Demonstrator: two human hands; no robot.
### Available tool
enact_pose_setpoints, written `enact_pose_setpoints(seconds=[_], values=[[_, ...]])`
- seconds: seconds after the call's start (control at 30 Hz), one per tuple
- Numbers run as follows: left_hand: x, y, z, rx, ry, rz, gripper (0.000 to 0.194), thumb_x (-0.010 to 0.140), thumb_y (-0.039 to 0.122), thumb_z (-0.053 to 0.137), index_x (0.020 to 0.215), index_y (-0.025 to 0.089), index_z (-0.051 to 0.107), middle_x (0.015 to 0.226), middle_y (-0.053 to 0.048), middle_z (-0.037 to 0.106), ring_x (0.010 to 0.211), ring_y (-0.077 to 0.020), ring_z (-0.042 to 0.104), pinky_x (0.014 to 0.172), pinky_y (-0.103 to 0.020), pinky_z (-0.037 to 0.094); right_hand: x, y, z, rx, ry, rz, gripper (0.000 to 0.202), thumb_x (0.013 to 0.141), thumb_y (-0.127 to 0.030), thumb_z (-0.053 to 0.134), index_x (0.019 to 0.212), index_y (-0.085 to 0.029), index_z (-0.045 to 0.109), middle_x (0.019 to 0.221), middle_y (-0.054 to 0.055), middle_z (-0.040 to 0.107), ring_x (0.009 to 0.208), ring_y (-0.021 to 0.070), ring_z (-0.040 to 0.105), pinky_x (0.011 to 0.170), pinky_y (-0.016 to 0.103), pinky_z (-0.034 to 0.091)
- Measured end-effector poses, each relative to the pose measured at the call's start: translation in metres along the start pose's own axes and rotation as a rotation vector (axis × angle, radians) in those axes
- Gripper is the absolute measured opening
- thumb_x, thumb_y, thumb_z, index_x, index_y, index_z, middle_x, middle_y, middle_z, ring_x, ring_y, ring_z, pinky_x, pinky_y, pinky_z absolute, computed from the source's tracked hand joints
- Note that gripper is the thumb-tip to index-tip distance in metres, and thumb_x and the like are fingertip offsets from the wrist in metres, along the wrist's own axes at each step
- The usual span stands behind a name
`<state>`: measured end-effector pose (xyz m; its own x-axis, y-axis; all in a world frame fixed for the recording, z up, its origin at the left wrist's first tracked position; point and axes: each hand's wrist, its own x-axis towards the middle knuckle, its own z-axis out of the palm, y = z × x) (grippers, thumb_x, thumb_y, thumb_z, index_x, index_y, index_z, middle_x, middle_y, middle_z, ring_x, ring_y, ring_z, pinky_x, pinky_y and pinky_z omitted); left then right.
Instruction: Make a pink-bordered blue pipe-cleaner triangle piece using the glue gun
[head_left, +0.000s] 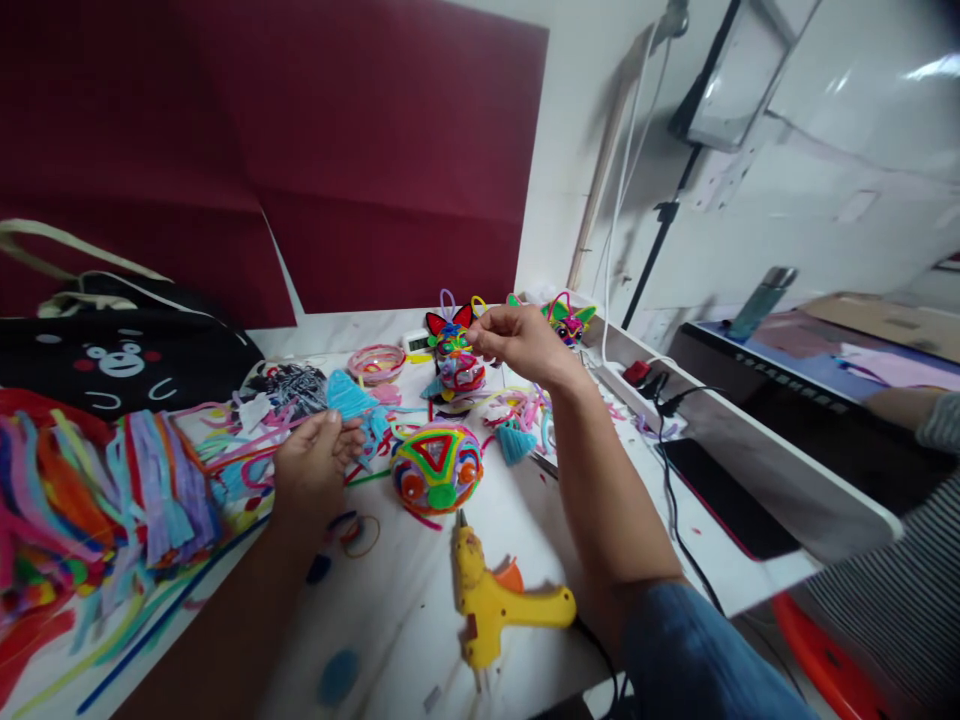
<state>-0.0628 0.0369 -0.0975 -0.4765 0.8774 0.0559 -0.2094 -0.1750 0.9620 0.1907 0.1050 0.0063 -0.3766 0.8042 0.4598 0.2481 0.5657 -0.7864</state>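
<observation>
"What takes up the most room?"
"The maroon sheet [375,130] on the wall, then the white worktop [405,610] and the black bag [187,350] at its left."
"And the hands?"
"The right hand [521,342] is raised, thumb and fingertips together; whether anything thin is between them, one cannot tell. The left hand [311,462] has its fingers curled beside the blue fan-shaped piece [346,394]; its grip is unclear."
"The rest?"
"The yellow glue gun [480,600] lies with its nozzle near the smaller, multicoloured craft head [439,468], which sits on the worktop between the forearms."
</observation>
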Motion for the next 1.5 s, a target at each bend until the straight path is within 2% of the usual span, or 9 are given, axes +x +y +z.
enact_pose_setpoints(seconds=[0.23,0.4,0.6,0.83,1.07,1.2,1.27,1.37,1.5], values=[[0.004,-0.007,-0.003,-0.030,0.000,-0.019,0.009,0.074,0.021,0.065,0.080,0.018,0.059,0.074,-0.002,0.067,0.055,-0.0103,0.059,0.054,-0.023,0.048,0.005,0.016,-0.002,-0.550,-0.252,0.046,0.013,0.082,-0.012,0.055,0.082,-0.011,0.068,0.074,0.005,0.068,0.067,0.0129,0.061,0.063,0.023,0.042],[0.003,-0.008,-0.002,-0.048,-0.001,-0.019,0.012,0.070,0.020,0.068,0.078,0.018,0.059,0.076,-0.001,0.068,0.057,-0.0108,0.060,0.054,-0.022,0.049,-0.026,0.052,0.011,-0.739,-0.468,0.130,0.018,0.075,-0.005,0.059,0.078,-0.014,0.074,0.081,0.008,0.074,0.074,0.0178,0.065,0.066,0.024,0.042],[0.001,-0.011,-0.002,-0.038,-0.011,-0.039,0.017,0.066,0.020,0.072,0.079,0.017,0.062,0.080,-0.003,0.070,0.059,-0.0105,0.061,0.055,-0.021,0.050,-0.053,0.079,0.010,-0.837,-0.541,0.157,0.024,0.078,-0.007,0.057,0.091,-0.016,0.075,0.097,0.011,0.073,0.086,0.0203,0.067,0.071,0.024,0.042],[-0.001,-0.017,-0.003,-0.003,-0.069,-0.055,0.027,0.061,0.027,0.079,0.078,0.017,0.061,0.077,-0.003,0.069,0.059,-0.0114,0.061,0.056,-0.023,0.051,-0.058,0.070,0.001,-0.744,-0.516,0.092,0.022,0.080,-0.008,0.055,0.090,-0.014,0.074,0.089,0.010,0.073,0.077,0.0175,0.064,0.066,0.024,0.041],[-0.006,-0.015,-0.004,0.106,-0.189,-0.025,0.035,0.062,0.039,0.080,0.077,0.015,0.059,0.061,-0.001,0.064,0.052,-0.0106,0.056,0.050,-0.021,0.044,-0.057,0.061,0.005,-0.472,-0.437,0.019,0.015,0.081,-0.011,0.058,0.089,-0.013,0.071,0.085,0.007,0.072,0.071,0.0143,0.063,0.065,0.023,0.044],[-0.015,-0.004,0.001,0.181,-0.207,0.043,0.029,0.071,0.037,0.074,0.072,0.018,0.053,0.053,0.004,0.059,0.043,-0.0061,0.042,0.042,-0.018,0.031,-0.047,0.039,0.023,-0.283,-0.317,-0.019,0.024,0.092,-0.028,0.052,0.104,-0.012,0.065,0.092,0.007,0.070,0.078,0.0139,0.062,0.066,0.023,0.046],[-0.020,0.002,0.004,0.207,-0.202,0.075,0.027,0.073,0.035,0.072,0.071,0.018,0.051,0.050,0.006,0.055,0.043,-0.0059,0.041,0.043,-0.017,0.030,-0.042,0.025,0.037,-0.071,-0.231,-0.042,0.031,0.085,-0.033,0.063,0.107,-0.011,0.065,0.094,0.007,0.069,0.076,0.0141,0.061,0.064,0.023,0.046],[-0.028,0.007,0.008,0.232,-0.214,0.108,0.024,0.072,0.034,0.072,0.075,0.018,0.054,0.051,0.007,0.053,0.047,-0.0068,0.045,0.046,-0.018,0.034,-0.035,0.007,0.059,-0.016,-0.218,-0.073,0.036,0.079,-0.032,0.070,0.109,-0.013,0.065,0.094,0.006,0.067,0.073,0.0127,0.059,0.064,0.023,0.044],[-0.040,0.007,0.014,0.274,-0.276,0.147,0.024,0.071,0.037,0.070,0.082,0.018,0.060,0.052,0.007,0.053,0.045,-0.0079,0.045,0.044,-0.020,0.034,-0.035,-0.007,0.073,-0.075,-0.280,-0.108,0.009,0.083,-0.023,0.065,0.084,-0.014,0.066,0.075,-0.001,0.060,0.066,0.0103,0.052,0.061,0.021,0.037]])
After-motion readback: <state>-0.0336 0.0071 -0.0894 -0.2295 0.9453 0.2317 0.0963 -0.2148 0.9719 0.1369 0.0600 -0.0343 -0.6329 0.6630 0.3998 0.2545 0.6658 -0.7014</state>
